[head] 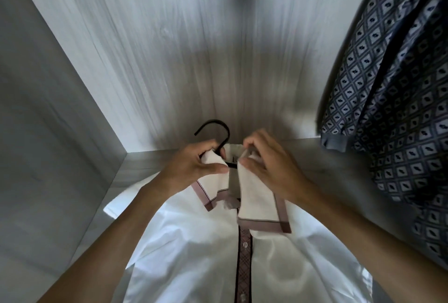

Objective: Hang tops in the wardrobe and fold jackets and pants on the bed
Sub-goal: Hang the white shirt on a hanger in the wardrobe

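A white shirt [194, 249] with pink-brown collar trim and a checked button placket hangs on a black hanger [217, 128] in front of me inside the wardrobe. My left hand [194, 167] grips the left collar flap together with the hanger's neck. The right collar flap is pinched between the fingers and thumb of my right hand [264, 164]. The hanger's hook stands free above my hands, not on any rail in view.
A blue diamond-patterned shirt [392, 99] hangs close at the right. The wardrobe's grey wood-grain back panel [181, 48] is ahead, its side wall [48, 121] at the left, and a shelf or floor panel [135, 164] lies below.
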`<state>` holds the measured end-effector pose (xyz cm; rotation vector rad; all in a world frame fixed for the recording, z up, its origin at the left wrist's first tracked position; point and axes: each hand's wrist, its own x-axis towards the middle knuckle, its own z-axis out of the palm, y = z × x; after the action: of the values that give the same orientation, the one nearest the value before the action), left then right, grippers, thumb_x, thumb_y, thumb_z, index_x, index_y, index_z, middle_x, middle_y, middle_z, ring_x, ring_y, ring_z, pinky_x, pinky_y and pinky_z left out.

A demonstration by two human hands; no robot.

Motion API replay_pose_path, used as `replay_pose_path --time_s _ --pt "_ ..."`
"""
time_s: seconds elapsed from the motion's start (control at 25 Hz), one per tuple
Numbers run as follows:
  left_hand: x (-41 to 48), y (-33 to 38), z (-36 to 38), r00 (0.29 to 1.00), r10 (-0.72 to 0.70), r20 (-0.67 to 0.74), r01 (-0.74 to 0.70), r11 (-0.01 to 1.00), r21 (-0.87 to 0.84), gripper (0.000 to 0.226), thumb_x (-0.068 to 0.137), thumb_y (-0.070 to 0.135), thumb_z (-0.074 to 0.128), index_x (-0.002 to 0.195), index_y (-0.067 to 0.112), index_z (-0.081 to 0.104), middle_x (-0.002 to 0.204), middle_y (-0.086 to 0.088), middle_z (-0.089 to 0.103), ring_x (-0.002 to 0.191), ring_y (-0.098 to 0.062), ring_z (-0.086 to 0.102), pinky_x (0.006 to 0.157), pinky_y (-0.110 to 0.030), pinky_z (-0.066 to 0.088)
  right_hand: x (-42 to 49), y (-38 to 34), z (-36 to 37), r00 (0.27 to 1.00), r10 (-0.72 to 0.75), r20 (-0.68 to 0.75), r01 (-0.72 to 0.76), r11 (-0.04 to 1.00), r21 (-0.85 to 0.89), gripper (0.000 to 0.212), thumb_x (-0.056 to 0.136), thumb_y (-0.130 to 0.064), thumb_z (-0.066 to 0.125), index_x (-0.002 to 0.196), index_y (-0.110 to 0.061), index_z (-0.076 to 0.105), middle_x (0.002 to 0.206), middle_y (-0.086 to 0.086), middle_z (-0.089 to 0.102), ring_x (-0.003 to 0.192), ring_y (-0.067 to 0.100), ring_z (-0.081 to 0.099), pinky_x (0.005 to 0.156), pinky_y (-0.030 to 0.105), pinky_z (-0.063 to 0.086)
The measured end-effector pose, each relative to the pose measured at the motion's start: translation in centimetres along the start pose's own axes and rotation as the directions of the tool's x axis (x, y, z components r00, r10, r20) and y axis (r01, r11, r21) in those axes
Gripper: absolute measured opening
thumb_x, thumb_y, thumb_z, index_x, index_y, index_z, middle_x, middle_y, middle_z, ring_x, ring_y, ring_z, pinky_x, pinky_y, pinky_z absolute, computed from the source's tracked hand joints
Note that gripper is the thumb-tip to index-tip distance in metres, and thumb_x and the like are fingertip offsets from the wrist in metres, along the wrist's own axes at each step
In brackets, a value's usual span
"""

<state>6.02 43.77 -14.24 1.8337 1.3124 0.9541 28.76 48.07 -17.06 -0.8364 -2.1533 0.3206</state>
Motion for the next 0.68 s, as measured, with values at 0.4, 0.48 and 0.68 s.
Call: replay_pose_path --time_s 0.4,0.48,0.68 --pt "-0.9 -0.5 -1.0 0.993 -0.081 -0.088 0.059 0.972 -0.229 0.021 0.074 0.0 0.08 0.084 0.01 0.065 0.074 0.004 0.062 0.067 -0.01 0.054 0.058 -0.019 0.043 3.3 -0.3 -5.2 0.801 -0.153 0.579 0.365 0.891 -0.269 0.028 0.084 -0.011 0.064 0.098 -0.034 0.071 0.095 -0.012 0.047 0.086 0.004 0.043 0.077 0.025 0.036" --pt "-1.0 -0.6 -1.3 0.993 -0.085 -0.079 0.064 0.968 -0.241 0.021 0.074 0.002 0.082 0.084 0.009 0.065 0.072 0.006 0.06 0.065 -0.009 0.053 0.057 -0.019 0.043 3.9 -0.6 -6.1 0.72 -0.038 0.693 0.389 0.849 -0.358 0.023 0.082 -0.018 0.064 0.096 -0.036 0.068 0.089 -0.014 0.048 0.082 0.004 0.045 0.075 0.026 0.036" --pt "-1.4 0.4 -1.3 0.999 -0.036 -0.022 0.03 0.973 -0.229 0.028 0.069 0.011 0.087 0.08 0.009 0.062 0.069 0.01 0.057 0.064 -0.006 0.051 0.057 -0.016 0.04 4.5 -0.1 -4.1 0.964 0.15 0.219 -0.184 0.972 0.144 0.02 0.085 -0.025 0.049 0.072 -0.018 0.062 0.077 -0.004 0.057 0.072 0.009 0.053 0.073 0.032 0.04"
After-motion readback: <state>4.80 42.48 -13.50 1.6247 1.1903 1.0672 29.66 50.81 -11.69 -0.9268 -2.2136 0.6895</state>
